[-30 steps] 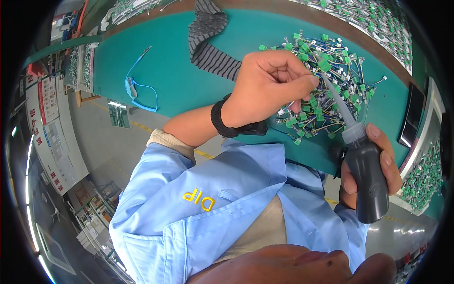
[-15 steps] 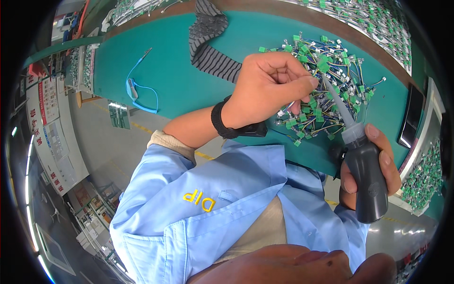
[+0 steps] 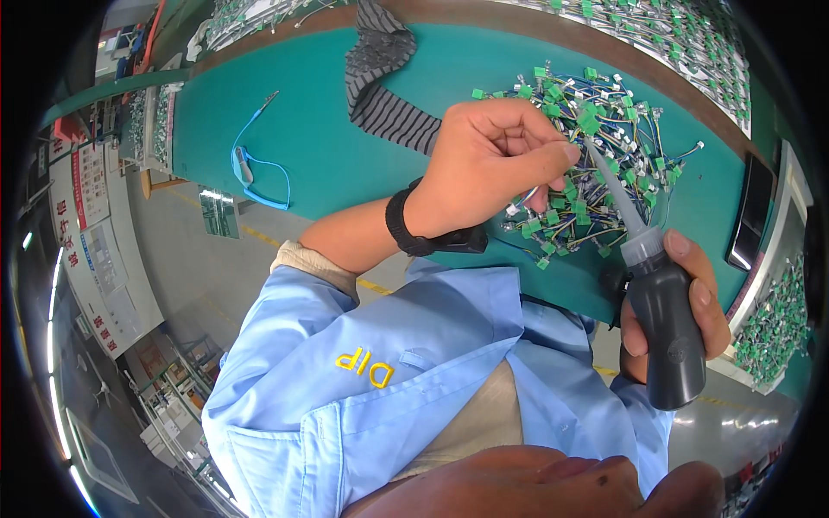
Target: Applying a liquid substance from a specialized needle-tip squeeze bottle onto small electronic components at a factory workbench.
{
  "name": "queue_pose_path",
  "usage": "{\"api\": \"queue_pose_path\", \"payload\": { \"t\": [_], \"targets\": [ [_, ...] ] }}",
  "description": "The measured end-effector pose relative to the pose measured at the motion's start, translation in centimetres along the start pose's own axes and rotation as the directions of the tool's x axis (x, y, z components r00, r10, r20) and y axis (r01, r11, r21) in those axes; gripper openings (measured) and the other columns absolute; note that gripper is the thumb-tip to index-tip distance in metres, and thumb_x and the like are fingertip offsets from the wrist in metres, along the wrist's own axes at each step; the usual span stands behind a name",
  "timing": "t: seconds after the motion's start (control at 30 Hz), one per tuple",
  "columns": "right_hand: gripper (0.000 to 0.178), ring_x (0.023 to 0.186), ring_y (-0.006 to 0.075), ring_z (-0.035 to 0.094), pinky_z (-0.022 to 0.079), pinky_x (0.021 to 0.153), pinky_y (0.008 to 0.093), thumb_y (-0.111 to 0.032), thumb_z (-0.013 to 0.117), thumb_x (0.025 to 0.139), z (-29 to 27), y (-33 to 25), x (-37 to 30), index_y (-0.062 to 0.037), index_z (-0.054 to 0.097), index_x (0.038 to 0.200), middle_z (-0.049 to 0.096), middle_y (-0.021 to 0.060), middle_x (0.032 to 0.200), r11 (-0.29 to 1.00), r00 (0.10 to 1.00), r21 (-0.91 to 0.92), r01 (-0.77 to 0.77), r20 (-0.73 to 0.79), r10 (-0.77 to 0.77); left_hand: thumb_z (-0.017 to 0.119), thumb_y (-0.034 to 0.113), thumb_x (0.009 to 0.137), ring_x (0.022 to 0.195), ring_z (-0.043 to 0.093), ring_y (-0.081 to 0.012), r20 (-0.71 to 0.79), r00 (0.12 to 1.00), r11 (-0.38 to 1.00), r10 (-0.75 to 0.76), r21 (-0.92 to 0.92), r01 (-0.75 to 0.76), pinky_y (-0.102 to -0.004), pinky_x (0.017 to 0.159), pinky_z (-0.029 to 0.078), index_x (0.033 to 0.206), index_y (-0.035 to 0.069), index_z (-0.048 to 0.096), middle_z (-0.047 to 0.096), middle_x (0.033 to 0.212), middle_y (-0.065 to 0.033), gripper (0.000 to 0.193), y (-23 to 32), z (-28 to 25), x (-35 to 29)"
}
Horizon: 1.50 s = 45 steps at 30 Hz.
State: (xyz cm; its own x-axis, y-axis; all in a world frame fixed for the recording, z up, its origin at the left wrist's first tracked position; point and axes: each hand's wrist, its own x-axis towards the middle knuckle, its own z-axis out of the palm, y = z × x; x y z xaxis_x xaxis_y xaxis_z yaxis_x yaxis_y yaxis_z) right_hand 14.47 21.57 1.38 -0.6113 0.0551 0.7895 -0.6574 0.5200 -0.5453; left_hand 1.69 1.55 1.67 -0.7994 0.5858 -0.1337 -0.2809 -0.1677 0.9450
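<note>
Single fisheye view from your head, looking steeply down, close over your chest and hands, green workbench [image 3: 328, 129] curving beyond.

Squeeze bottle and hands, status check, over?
Left hand pinching a small wire connector. Right hand gripping dark squeeze bottle, nozzle tip at left fingertips. Pile of green-connector wires directly beneath on green mat.
</note>
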Motion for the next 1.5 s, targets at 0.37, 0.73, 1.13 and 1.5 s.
{"api": "queue_pose_path", "payload": {
  "t": [0.37,0.73,1.13,1.5],
  "targets": [
    [0.071,0.084,0.0338,0.067,0.056,0.066,0.0373,-0.045,0.072,0.086,-0.2,-0.4,0.1,-0.0031,0.039,0.134,0.064,0.0328,0.11,0.997,0.998,0.019,-0.07,0.009,0.07,0.067,-0.002,0.088,0.048,0.06,-0.0095,-0.004,0.999,0.999,-0.033,-0.015,0.033,-0.0216,0.043,0.046,0.088,-0.002,0.066,0.069,0.07,-0.0097,0.002,0.3,-0.1,0.0],
    [0.077,0.088,0.0353,0.067,0.056,0.067,0.0384,-0.046,0.072,0.085,-0.8,-0.3,-0.2,-0.0047,0.036,0.14,0.064,0.032,0.112,0.998,0.998,0.004,-0.058,0.033,0.057,0.066,0.003,0.092,0.051,0.06,-0.0101,0.043,0.998,0.996,-0.039,-0.073,0.042,-0.0218,0.043,0.045,0.09,-0.002,0.066,0.068,0.071,-0.0091,0.005,0.3,-0.1,0.0],
    [0.059,0.091,0.0371,0.069,0.061,0.076,0.042,-0.015,0.071,0.09,1.5,1.8,2.3,-0.018,0.033,0.135,0.046,0.0321,0.137,0.978,0.976,-0.112,-0.178,0.104,0.19,0.061,0.009,0.097,0.056,0.063,-0.0124,0.445,0.838,0.934,-0.315,-0.013,0.358,-0.0225,0.047,0.048,0.098,-0.005,0.068,0.068,0.073,-0.0097,0.016,1.0,-0.1,0.0],
    [0.072,0.081,0.0318,0.069,0.059,0.067,0.0401,-0.036,0.075,0.086,1.7,0.4,-0.7,-0.0079,0.033,0.137,0.062,0.0302,0.111,0.999,0.875,0.006,0.054,-0.482,-0.044,0.058,0.002,0.096,0.061,0.068,-0.0148,0.149,0.979,0.99,-0.136,-0.011,0.139,-0.0242,0.052,0.055,0.098,-0.006,0.065,0.07,0.077,-0.0113,0.011,0.4,0.5,-0.2]
  ]
}}
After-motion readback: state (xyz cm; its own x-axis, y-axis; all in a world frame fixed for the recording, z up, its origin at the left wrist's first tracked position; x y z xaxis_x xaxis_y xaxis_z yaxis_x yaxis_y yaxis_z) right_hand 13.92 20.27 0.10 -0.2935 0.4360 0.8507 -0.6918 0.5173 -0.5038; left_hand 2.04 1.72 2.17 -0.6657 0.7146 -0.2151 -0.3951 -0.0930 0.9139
